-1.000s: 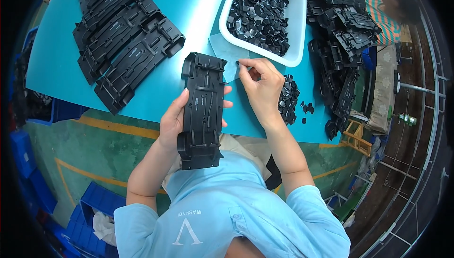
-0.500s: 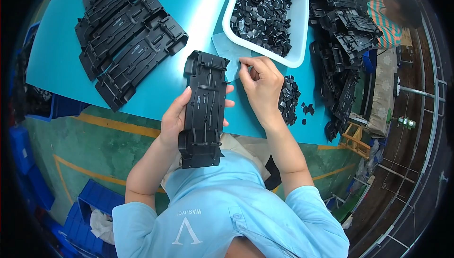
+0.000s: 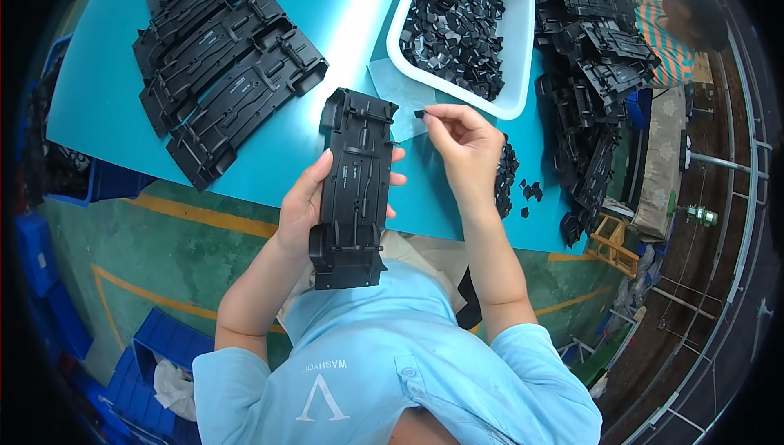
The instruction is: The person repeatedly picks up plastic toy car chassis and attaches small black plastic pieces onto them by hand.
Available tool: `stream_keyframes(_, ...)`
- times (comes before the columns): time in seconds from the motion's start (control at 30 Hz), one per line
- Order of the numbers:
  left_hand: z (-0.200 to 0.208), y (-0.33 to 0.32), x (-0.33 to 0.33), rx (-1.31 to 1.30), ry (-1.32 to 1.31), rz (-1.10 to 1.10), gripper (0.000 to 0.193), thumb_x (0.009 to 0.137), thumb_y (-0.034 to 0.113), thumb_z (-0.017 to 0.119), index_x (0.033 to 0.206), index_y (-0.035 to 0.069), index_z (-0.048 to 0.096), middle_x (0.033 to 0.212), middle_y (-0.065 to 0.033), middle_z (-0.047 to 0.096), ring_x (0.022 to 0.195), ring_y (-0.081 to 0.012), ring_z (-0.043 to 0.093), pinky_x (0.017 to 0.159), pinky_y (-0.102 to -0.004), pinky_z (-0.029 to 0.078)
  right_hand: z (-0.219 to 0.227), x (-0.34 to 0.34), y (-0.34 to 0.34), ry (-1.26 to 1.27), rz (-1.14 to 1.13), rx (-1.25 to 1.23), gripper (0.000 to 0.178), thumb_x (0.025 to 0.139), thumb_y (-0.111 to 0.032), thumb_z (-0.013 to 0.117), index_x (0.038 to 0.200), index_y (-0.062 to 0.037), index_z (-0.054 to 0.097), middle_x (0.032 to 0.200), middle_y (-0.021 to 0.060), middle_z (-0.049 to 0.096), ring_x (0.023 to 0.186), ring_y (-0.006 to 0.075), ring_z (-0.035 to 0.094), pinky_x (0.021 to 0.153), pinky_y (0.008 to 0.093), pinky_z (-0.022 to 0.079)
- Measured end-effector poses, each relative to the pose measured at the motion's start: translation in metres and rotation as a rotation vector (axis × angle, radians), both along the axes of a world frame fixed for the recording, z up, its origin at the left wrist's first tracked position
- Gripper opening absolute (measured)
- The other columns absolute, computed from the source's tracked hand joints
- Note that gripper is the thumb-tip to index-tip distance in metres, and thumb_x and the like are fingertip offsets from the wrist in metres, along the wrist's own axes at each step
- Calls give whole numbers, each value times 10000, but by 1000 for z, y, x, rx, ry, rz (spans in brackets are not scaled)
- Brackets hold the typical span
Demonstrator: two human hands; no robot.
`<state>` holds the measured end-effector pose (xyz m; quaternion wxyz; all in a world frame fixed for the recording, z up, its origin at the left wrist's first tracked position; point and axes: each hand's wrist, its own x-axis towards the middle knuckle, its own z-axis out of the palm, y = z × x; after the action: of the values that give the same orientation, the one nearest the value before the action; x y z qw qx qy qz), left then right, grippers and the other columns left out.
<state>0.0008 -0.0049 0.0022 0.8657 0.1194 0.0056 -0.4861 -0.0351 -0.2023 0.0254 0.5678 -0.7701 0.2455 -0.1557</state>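
Observation:
A long black plastic chassis tray point(image 3: 354, 188), like the underside of a toy car, is gripped by my left hand point(image 3: 304, 200). Its thumb lies along the left edge and the fingers come round to the right side. Between thumb and forefinger, my right hand point(image 3: 464, 147) pinches a small black plastic piece point(image 3: 420, 114), just right of the chassis tray's upper end and apart from it. Behind that hand, a white tub point(image 3: 395, 46) holds many similar small pieces point(image 3: 457, 28). A loose pile of them point(image 3: 506, 175) lies beside my right wrist, partly hidden by it.
Rows of black chassis trays point(image 3: 245, 90) lie on the blue table point(image 3: 106, 110) at left; a heap of them point(image 3: 584, 118) covers its right side. A clear plastic sheet point(image 3: 396, 90) is by the tub. Blue crates point(image 3: 167, 347) stand on the floor. A person in a striped top point(image 3: 663, 41) is at far right.
My right hand has shifted a little to the right and turned, so the small black piece in its fingertips shows more clearly. My left hand and the chassis tray have hardly moved.

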Motion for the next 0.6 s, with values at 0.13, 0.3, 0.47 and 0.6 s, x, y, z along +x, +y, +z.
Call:
stream_keyframes(0.13,-3,1,-1,6,-24,-7,625,1033,388,179,1440,-82,242,1386,-292,429,958,-336,665,795,-403,594,16,-7,-11,-27,43,598,116,848,-4,675,961,12,698,812,92,692,557,57,467,509,203,346)
stream_keyframes(0.3,-2,1,-1,-18,-22,-5,623,1033,387,178,1435,-84,252,1380,-287,438,946,-332,669,787,-401,596,20,-10,-16,-81,104,921,122,866,-15,658,982,0,694,842,113,695,551,72,450,511,222,352)
stream_keyframes(0.47,-3,2,0,0,-45,-17,621,1033,392,187,1432,-78,267,1368,-280,452,939,-322,671,782,-391,596,22,-2,-4,-60,122,749,119,852,-6,674,968,11,691,831,96,691,574,70,474,524,213,361)
stream_keyframes(0.6,5,1,-2,112,-66,-22,614,1032,405,203,1432,-52,291,1336,-269,483,915,-295,679,754,-360,596,39,13,24,-118,234,421,114,828,32,687,942,30,696,907,72,661,687,76,527,598,198,424)
